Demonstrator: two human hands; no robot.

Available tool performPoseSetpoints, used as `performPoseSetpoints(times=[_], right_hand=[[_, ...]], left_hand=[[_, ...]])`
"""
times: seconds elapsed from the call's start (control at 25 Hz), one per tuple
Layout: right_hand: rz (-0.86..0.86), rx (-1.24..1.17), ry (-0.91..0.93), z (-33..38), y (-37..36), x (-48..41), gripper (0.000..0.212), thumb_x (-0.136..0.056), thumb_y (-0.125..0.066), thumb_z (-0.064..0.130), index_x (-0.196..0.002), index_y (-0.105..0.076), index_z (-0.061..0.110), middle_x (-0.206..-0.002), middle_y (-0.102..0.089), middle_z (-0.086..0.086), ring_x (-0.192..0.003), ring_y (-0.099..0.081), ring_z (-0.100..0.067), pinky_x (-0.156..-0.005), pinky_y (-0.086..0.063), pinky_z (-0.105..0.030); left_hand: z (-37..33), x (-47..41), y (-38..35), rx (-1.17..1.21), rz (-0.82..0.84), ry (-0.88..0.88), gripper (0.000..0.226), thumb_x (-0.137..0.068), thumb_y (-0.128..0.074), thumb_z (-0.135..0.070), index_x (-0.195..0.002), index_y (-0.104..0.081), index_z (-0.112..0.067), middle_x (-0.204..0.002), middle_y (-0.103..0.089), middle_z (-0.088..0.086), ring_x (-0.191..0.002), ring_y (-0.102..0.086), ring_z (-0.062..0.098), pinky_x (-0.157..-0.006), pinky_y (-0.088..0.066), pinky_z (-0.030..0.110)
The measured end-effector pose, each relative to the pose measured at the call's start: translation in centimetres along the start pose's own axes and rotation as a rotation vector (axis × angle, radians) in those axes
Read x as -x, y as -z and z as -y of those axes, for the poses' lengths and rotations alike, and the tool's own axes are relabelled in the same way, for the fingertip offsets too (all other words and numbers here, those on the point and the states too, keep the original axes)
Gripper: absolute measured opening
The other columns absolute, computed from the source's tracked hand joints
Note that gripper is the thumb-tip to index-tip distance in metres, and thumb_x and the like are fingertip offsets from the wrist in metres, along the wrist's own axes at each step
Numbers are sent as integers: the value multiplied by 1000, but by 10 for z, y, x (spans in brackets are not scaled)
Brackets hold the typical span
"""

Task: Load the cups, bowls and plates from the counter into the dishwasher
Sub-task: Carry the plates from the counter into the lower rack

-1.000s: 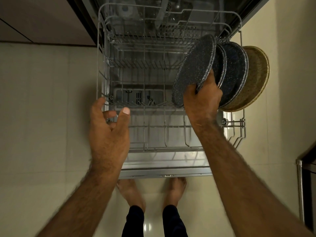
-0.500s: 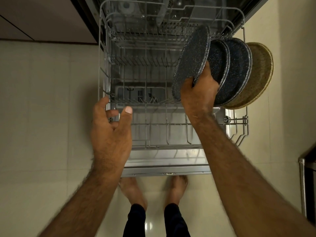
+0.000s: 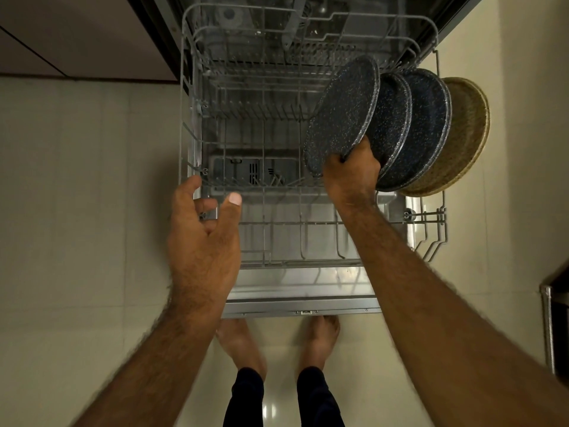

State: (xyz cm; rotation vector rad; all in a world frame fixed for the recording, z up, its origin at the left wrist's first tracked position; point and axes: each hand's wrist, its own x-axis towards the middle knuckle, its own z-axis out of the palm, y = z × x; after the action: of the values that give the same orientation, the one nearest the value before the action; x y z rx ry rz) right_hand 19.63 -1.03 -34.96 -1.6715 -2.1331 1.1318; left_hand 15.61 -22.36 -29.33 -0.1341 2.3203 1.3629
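Observation:
The dishwasher's grey wire rack (image 3: 191, 143) is pulled out over the open door (image 3: 301, 300). My right hand (image 3: 351, 174) grips the lower rim of a dark speckled plate (image 3: 341, 115) that stands on edge at the rack's right side. Behind it stand two more dark speckled plates (image 3: 428, 131) and a tan plate (image 3: 468, 137), all upright in a row. My left hand (image 3: 203, 238) hovers over the rack's front left corner, fingers loosely spread, holding nothing.
Pale floor tiles (image 3: 77, 211) lie on both sides of the door. My bare feet (image 3: 243, 343) stand just in front of the door's edge. A metal-framed object (image 3: 551, 328) sits at the right edge. Brown cabinet fronts (image 3: 61, 35) are at the upper left.
My right hand has tilted the speckled plate a little more upright, closer to the other plates. The left hand has barely moved.

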Motion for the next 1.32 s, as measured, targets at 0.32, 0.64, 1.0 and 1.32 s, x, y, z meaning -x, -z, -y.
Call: performPoseSetpoints(times=[0.32, 0.64, 1.0, 1.32], right_hand=[[-77, -80, 48, 5, 7, 3, 62, -89, -71, 21, -142, -42, 6, -117, -67, -3, -87, -65, -8, -68, -53, -7], [-99, 298, 398, 36, 45, 27, 81, -91, -71, 28, -156, -27, 9, -164, -17, -18, -149, -26, -33, -115, -38, -44], [103, 383, 525, 155, 138, 83, 81, -96, -64, 37, -159, -16, 22, -168, 2, -9, -155, -7, -30, -119, -32, -46], [198, 316, 759, 303, 265, 175, 79, -98, -60, 38, -160, -13, 24, -169, -2, -5, -156, -3, -23, -121, -19, -39]], left_hand=[[-2, 3, 2, 3, -11, -14, 65, -85, -67, -58, -142, -44, -38, -117, -66, -3, -92, -72, 25, -75, -63, 50], [-51, 3, 17, -142, -8, -195, 69, -97, -65, -41, -157, -34, -24, -146, -53, -5, -131, -51, 7, -111, -47, 40], [-177, 33, 84, -439, 25, -415, 84, -101, -47, -55, -164, -5, -19, -172, -6, 0, -158, -1, 15, -128, -8, 39], [-324, 113, 194, -562, -110, -548, 83, -102, -34, -61, -164, -3, -15, -172, 1, 1, -158, 6, 16, -129, -7, 41]])
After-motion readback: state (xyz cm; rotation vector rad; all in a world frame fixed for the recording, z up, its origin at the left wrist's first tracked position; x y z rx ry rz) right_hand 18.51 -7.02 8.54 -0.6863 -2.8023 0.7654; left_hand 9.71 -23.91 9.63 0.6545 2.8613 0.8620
